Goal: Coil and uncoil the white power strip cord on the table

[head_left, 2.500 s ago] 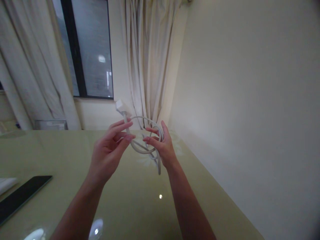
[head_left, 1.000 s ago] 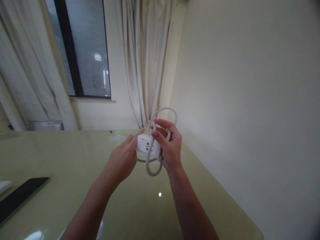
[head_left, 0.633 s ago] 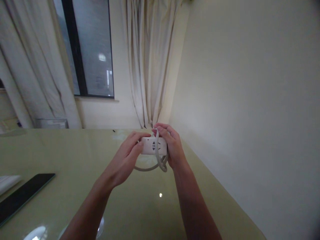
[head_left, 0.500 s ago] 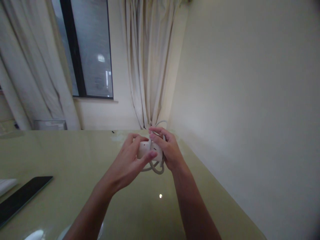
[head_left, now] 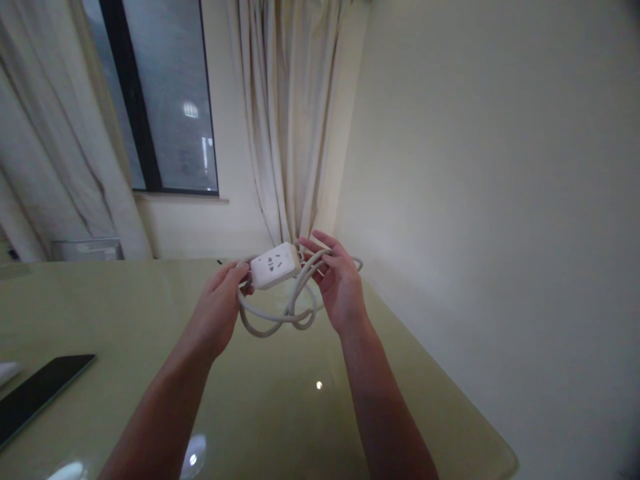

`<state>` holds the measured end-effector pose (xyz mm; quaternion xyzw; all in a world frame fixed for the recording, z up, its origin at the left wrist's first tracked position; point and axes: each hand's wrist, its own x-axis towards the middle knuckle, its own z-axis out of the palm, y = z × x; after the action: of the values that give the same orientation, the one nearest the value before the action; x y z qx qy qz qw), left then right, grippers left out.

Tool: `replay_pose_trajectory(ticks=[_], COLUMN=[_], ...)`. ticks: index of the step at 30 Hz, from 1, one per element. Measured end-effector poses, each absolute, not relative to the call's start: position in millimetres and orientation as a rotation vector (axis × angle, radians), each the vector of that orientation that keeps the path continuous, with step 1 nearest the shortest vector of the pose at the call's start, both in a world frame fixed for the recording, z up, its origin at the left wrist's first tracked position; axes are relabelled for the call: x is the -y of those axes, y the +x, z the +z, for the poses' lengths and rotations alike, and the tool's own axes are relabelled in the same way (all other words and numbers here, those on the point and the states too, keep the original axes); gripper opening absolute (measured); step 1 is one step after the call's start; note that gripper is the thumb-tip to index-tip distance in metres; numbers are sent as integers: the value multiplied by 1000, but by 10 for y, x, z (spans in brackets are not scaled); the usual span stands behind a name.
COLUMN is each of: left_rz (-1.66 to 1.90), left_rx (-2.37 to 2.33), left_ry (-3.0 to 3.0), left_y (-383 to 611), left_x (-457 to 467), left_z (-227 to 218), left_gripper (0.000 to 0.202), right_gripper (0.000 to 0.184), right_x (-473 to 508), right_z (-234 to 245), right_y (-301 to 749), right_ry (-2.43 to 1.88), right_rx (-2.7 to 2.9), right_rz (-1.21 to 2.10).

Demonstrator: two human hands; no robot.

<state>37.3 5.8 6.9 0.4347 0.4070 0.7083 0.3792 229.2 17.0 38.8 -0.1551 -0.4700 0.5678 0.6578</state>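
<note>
A white power strip [head_left: 275,265] with its socket face turned toward me is held above the table, tilted up a little to the right. My left hand [head_left: 223,303] pinches its left end, thumb in front. Loops of its pale grey cord [head_left: 295,310] hang below and beside it. On the right side, my right hand [head_left: 341,283] has cord running through its fingers, near the strip's right end. Some of its fingertips are stretched out behind the cord, and part of the grip is hidden.
The glossy greenish table [head_left: 270,413] meets a plain wall [head_left: 475,200] along its right side. A flat dark tablet-like object [head_left: 45,390] lies at the left, with a white item [head_left: 7,371] beside it. Curtains [head_left: 285,120] and a window [head_left: 167,100] are behind.
My hands have moved apart, the left one leftward to the strip's end. The strip has turned its socket face into view, and the cord loops have spread out.
</note>
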Motion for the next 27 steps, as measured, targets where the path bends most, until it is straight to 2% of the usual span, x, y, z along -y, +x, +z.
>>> replay_pose_trajectory(ticks=[4,9,12,18,22,25,27], left_rz=[1782,1835,1889,1795,1789,1780,1815], left_rx=[-1049,-1085,-1087,-1015,-926,-883,-875], left_ry=[1105,1102,1089,1146,1231,1283,1279], left_y=[353,370,385,356,320,317,301], left_x=[-131,-80,-21,44,82,116,121], left_z=[5,54,108,163,190,219,228], left_gripper=[31,47,49,52,50,49,45], right_gripper=[41,40,43,59,53,53,45], right_x=[-196,-220,-206,-159,-188,-228,-255], right_z=[383,357,348,359,348,329,321], right_y=[2285,2255,2252,2337,2326,2234,2178], right_ry=[-410,-486,-502,-405,-439,-506,-490], right_rx=[1030,1003,1059,1205,1100,1002,934], right_rz=[1251,1252,1318,1459,1528,1441,1399])
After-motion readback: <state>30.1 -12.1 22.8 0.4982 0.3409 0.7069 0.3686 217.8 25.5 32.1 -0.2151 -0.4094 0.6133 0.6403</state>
